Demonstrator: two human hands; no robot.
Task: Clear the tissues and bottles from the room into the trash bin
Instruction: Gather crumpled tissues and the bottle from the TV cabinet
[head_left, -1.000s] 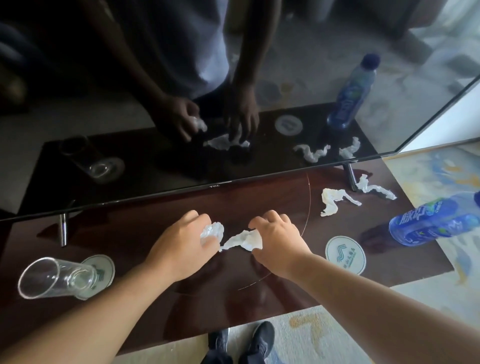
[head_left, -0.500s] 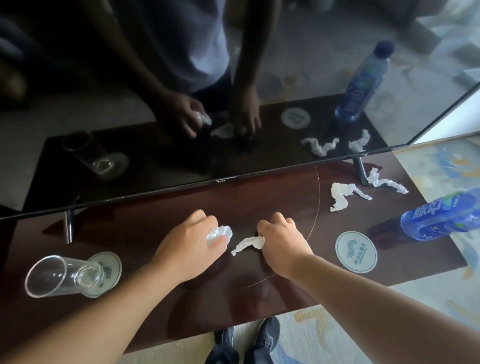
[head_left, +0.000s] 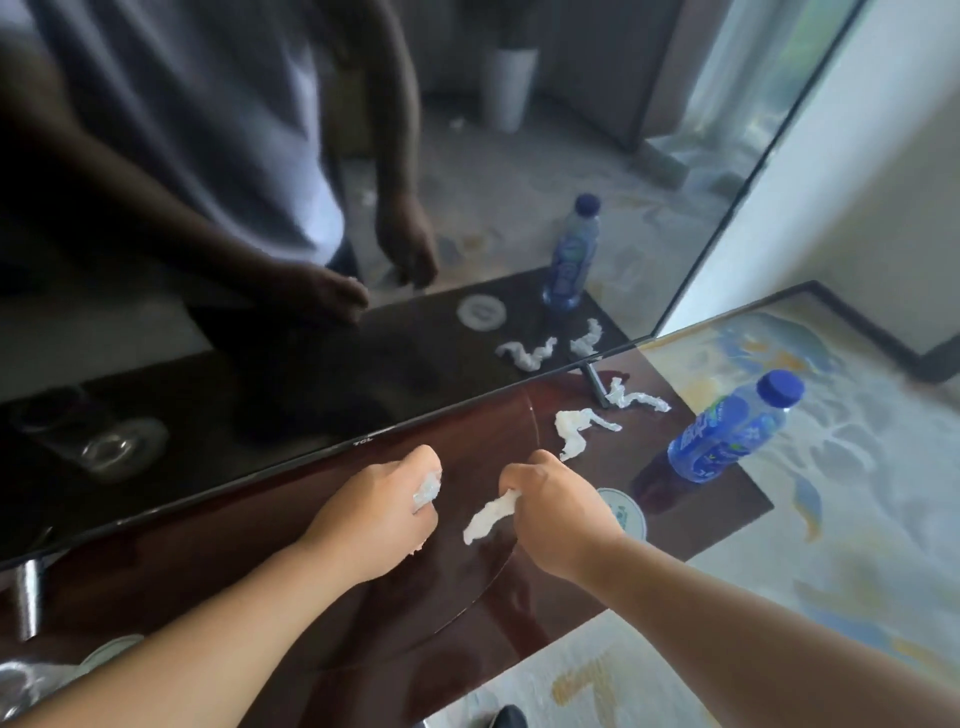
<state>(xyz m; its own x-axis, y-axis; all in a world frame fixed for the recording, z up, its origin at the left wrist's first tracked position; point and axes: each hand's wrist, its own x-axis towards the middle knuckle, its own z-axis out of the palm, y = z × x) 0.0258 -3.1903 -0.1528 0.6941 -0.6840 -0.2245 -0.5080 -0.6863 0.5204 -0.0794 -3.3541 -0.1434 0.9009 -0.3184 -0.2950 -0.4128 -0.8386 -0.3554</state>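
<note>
Our left grip (head_left: 387, 506) is curled tight round a wadded tissue (head_left: 427, 488) that pokes out by the knuckles. Just to its right, our right grip (head_left: 556, 501) pinches the top of a twisted tissue strip (head_left: 488, 517), which trails down toward the desk (head_left: 249, 530). Beyond the right grip lie a crumpled tissue (head_left: 576, 431) and a farther tissue (head_left: 636, 399). A blue bottle (head_left: 727, 431) stands further right.

Crumpled white tissue (head_left: 428, 486) mostly inside left hand (head_left: 371, 514), twisted white tissue strip (head_left: 491, 514) partly inside right hand (head_left: 558, 514), clear glass (head_left: 18, 680) cropped at dark wooden table (head_left: 234, 545) left end
</note>
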